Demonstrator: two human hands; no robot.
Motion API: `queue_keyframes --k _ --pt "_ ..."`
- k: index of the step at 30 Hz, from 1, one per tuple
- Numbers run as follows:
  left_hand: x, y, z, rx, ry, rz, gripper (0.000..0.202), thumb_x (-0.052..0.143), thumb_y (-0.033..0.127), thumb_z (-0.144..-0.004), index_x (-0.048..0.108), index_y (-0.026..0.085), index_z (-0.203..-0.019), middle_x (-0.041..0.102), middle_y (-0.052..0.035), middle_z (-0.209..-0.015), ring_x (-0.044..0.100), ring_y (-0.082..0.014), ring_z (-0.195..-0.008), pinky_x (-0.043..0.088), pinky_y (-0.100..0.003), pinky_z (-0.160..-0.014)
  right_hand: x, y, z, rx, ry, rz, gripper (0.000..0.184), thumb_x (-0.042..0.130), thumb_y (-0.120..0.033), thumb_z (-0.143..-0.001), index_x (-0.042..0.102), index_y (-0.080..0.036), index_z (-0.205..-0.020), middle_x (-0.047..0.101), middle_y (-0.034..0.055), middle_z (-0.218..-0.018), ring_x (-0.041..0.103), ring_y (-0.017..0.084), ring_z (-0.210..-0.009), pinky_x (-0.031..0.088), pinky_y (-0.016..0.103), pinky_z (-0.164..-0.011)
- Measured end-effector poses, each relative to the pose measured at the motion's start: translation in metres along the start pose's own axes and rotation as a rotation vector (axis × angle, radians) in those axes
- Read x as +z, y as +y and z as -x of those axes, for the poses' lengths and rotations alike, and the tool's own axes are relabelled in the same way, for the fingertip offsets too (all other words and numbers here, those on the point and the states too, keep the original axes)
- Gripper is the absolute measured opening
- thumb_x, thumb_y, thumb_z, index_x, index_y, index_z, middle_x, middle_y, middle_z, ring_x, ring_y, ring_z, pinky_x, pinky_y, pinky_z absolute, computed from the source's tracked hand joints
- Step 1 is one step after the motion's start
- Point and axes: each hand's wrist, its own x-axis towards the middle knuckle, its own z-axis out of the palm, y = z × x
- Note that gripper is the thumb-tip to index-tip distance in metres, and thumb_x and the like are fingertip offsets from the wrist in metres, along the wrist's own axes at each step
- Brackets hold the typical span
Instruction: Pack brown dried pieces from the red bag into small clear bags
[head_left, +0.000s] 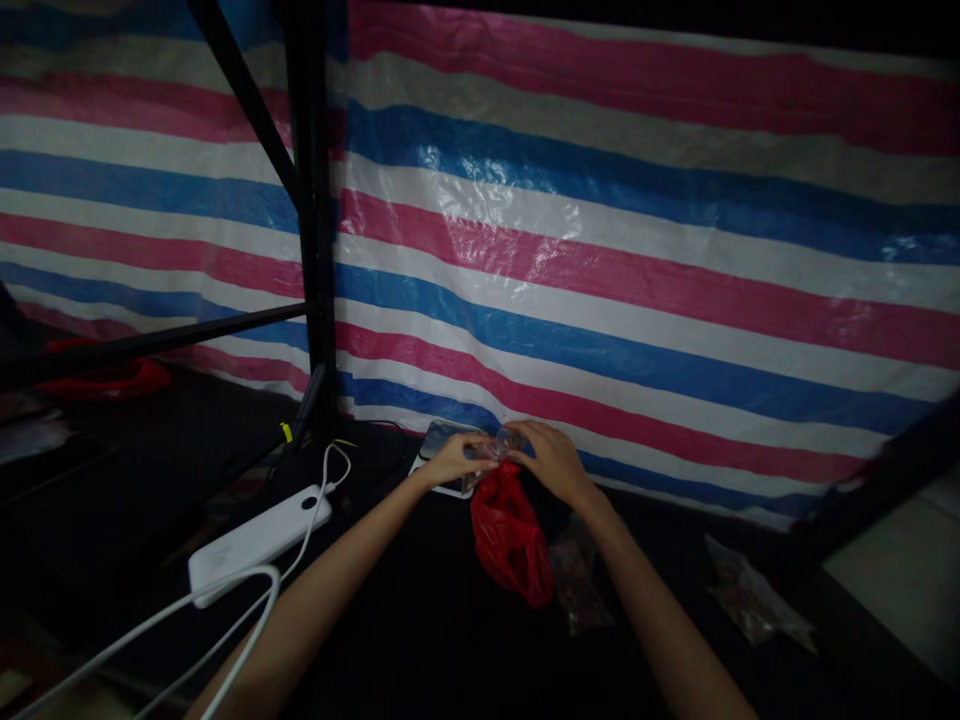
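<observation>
Left hand (pixel 454 460), right hand (pixel 551 462) hold clear plastic piece (pixel 499 445)

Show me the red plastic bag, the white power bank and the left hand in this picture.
Red plastic bag (pixel 508 540): head view, point on the middle of the bag.
White power bank (pixel 259 540): head view, point on its top face.
Left hand (pixel 454 460): head view, point on the back of the hand.
</observation>
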Motion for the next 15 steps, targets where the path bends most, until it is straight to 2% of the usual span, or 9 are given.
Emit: queue_keyframes --k 4,9,13,15 --pt "0.001 0.005 0.0 0.039 -0.022 0.024 0.038 0.064 0.038 -0.067 0.063 0.012 -0.095 0.065 -0.0071 -0.096 0.058 -0.0169 -0.087 0.042 -0.026 -0.081 -0.007 -0.013 -0.004 -0.143 -0.048 0.222 0.029 0.05 -0.021 -0.08 0.05 -0.023 -0.11 0.058 0.0064 -0.104 0.05 0.02 -0.098 0.035 0.033 -0.082" --pt "0.002 0.004 0.002 0.021 -0.041 -0.002 0.035 0.063 0.039 -0.068 0.064 0.012 -0.091 0.066 -0.006 -0.092 0.058 -0.0168 -0.086 0.041 -0.025 -0.08 -0.008 -0.026 -0.002 -0.209 -0.071 0.396 0.032 0.042 -0.012 -0.082 0.05 -0.022 -0.111 0.056 0.0092 -0.107 0.048 0.023 -0.093 0.033 0.035 -0.077" --pt "-0.005 -0.003 -0.001 -0.018 -0.031 -0.009 0.045 0.061 0.04 -0.07 0.059 0.012 -0.105 0.064 -0.007 -0.1 0.057 -0.0181 -0.089 0.041 -0.027 -0.082 -0.008 -0.023 0.007 -0.143 -0.024 0.402 0.037 0.038 -0.013 -0.083 0.045 -0.021 -0.119 0.054 0.0104 -0.112 0.047 0.025 -0.094 0.032 0.037 -0.077" --pt "-0.012 -0.011 -0.006 -0.047 -0.021 -0.102 0.05 0.058 0.041 -0.073 0.053 0.012 -0.114 0.063 -0.0077 -0.102 0.057 -0.0184 -0.091 0.042 -0.028 -0.082 -0.008 -0.017 0.017 -0.062 0.02 0.356 0.036 0.041 -0.018 -0.084 0.045 -0.021 -0.119 0.055 0.0101 -0.111 0.048 0.026 -0.094 0.031 0.038 -0.077"
